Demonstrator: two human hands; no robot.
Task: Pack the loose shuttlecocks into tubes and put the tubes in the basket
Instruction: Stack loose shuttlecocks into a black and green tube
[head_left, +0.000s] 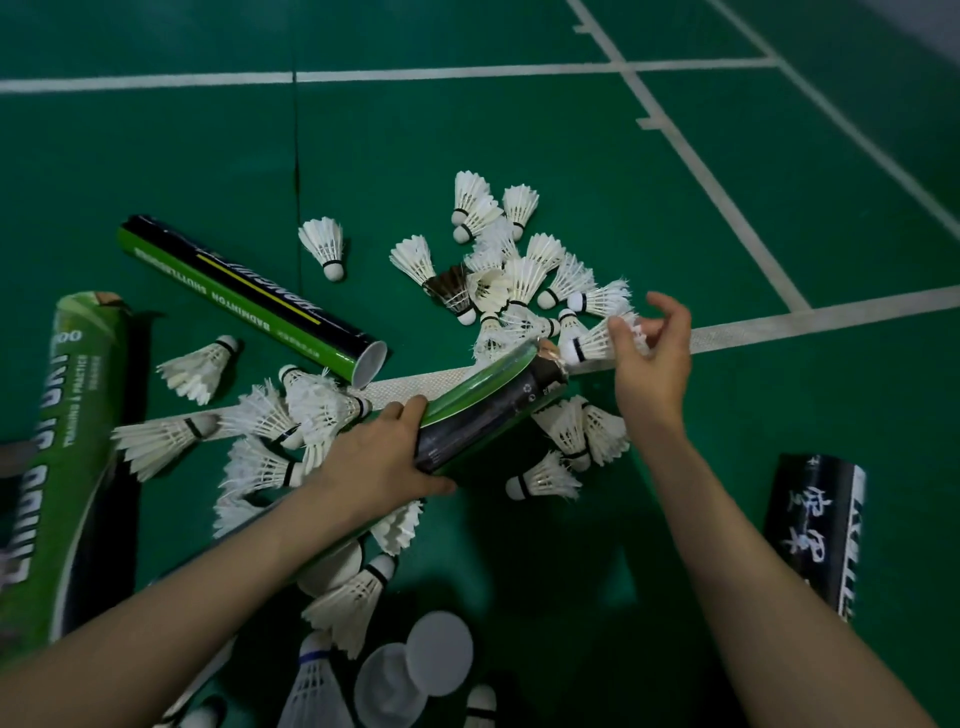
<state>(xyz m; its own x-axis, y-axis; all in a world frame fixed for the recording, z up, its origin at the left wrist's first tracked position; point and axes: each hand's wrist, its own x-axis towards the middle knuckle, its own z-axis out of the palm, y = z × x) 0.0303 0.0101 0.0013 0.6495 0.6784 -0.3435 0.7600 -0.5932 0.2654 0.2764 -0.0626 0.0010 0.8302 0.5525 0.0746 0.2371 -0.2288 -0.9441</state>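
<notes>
While left hand (379, 460) grips green-black cardboard tube (488, 410), right hand (652, 364) pinches white feather shuttlecock (597, 340) at 2 o'clock. Loading; next align cork-first.

My left hand (382, 460) grips a green-and-black tube (483, 402) over the green court floor (519, 145). My right hand (652, 364) pinches a white shuttlecock (592, 343) by its feathers, cork just beside the tube's open end. Other loose shuttlecocks (524, 280) lie all around.
</notes>
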